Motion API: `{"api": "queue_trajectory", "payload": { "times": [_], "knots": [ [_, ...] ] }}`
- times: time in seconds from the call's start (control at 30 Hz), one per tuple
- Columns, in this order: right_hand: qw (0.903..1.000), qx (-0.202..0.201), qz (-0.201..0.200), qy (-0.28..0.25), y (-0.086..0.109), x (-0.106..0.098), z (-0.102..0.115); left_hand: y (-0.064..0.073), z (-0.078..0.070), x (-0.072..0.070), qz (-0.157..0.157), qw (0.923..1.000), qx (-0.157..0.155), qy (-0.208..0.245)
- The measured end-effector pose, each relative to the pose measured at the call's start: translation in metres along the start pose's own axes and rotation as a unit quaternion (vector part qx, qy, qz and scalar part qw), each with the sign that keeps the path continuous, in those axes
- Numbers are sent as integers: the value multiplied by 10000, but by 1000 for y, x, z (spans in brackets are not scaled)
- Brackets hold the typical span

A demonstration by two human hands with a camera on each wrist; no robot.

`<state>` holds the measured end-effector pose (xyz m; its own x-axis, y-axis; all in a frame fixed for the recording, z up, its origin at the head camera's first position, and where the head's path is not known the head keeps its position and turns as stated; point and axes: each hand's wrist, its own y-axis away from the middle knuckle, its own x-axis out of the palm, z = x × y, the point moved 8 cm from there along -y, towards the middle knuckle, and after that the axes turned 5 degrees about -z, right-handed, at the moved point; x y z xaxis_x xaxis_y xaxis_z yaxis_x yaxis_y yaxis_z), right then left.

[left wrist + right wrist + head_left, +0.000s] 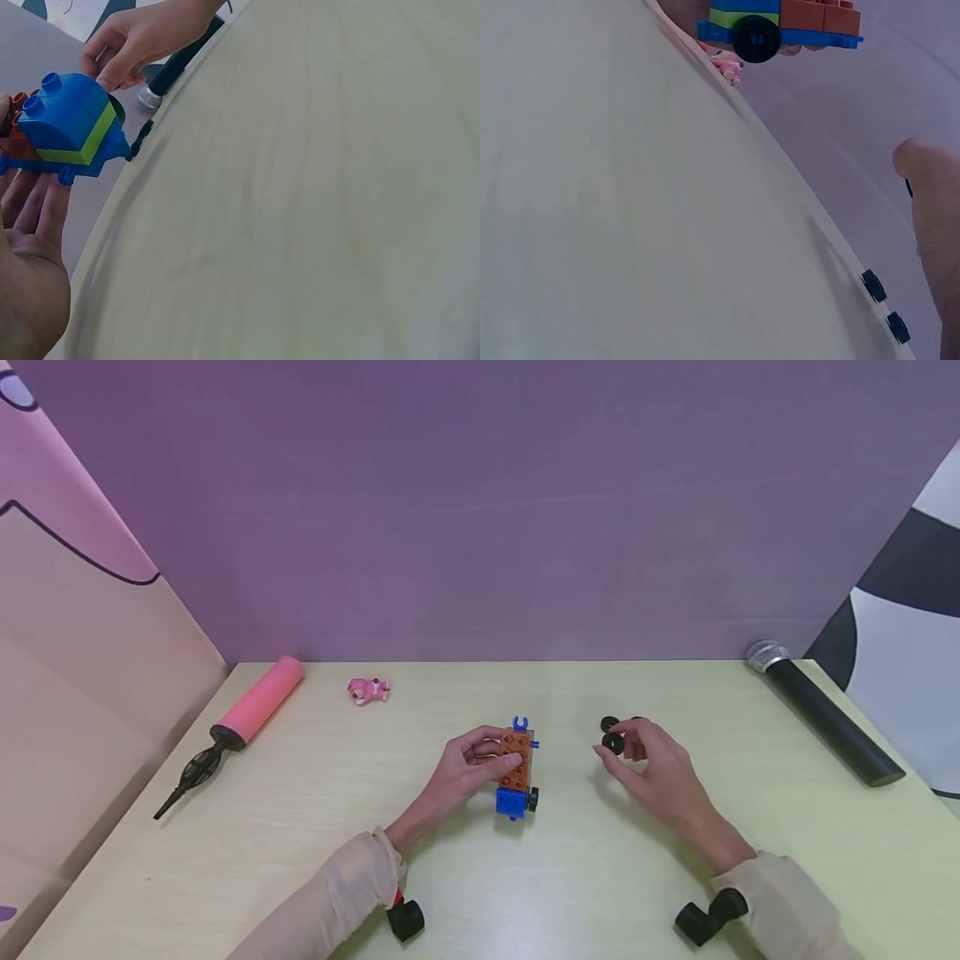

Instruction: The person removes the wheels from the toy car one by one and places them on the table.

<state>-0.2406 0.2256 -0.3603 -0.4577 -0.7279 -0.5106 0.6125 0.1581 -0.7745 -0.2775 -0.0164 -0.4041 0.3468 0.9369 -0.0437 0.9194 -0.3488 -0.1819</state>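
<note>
Left hand [476, 766] pinches the orange-and-blue plastic block vehicle [516, 780] above the counter [577, 877]; right hand [663, 772] pinches a small round black wheel [612, 743]. Vehicle probably light, stiff (likely slick too); best held by its sides, wheel by the rim.

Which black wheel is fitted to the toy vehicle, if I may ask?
The wheel at the blue end of the vehicle; the right hand pinches another, two lie on the table.

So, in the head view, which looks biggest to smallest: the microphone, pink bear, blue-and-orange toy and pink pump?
1. Microphone and pink pump: too alike to rank
2. Blue-and-orange toy
3. Pink bear, clearly smallest
</note>
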Motion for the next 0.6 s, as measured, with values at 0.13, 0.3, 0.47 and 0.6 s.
{"api": "queue_trajectory", "payload": {
  "times": [0.13, 0.3, 0.47, 0.6],
  "knots": [
    [9998, 184, -51, 99, -1, -5, -6, 0, 0, 0, -12, 10000, -10, 11],
    [9991, 294, -71, 285, 1, -9, -17, -1, 3, -1, -23, 10000, 2, -28],
    [9982, 368, -128, 458, 3, -15, -26, -1, 4, -1, -13, 10000, 34, -14],
    [9978, 346, -209, 532, 2, -21, -30, -1, 2, -1, -9, 10000, 73, -8]
  ]
}}
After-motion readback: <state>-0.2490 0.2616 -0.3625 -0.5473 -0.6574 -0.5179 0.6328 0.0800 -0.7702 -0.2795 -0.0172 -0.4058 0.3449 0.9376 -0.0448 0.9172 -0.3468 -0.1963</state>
